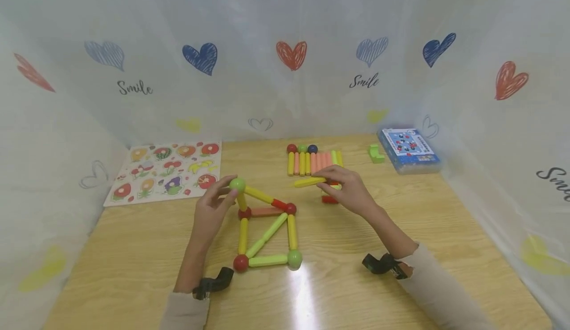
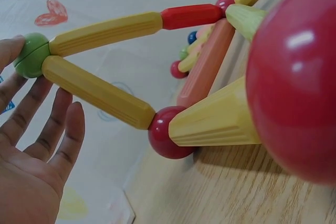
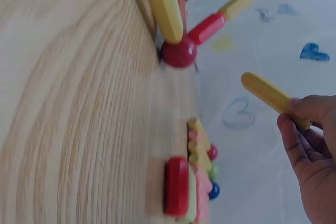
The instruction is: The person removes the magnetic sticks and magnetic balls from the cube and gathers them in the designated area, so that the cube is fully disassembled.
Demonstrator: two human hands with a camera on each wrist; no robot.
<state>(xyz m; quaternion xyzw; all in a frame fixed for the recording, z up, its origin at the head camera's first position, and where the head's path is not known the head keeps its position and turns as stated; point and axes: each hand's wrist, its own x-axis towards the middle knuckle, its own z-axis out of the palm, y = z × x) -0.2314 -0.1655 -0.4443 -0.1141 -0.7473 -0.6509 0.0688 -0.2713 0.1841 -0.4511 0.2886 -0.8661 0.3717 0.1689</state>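
My left hand [image 1: 213,211] pinches a green ball [image 1: 238,185] at the raised corner of a stick-and-ball frame. From that ball one yellow stick [image 2: 100,93] drops to a red ball [image 2: 170,132], and a yellow stick joined to a short red stick [image 2: 191,16] slopes to another red ball [image 1: 290,209]. The flat part of the frame lies on the table, with a light green diagonal stick [image 1: 267,235] and a green corner ball [image 1: 294,258]. My right hand [image 1: 347,190] holds a yellow stick [image 3: 268,94] by one end between thumb and fingers, above the table.
A row of yellow, pink and green sticks [image 1: 303,164] lies behind, with several balls at its far end. Short red sticks [image 1: 330,200] sit beneath my right hand. A fruit sheet [image 1: 169,171] is at left; a blue box [image 1: 411,151] and green piece [image 1: 376,154] are at right.
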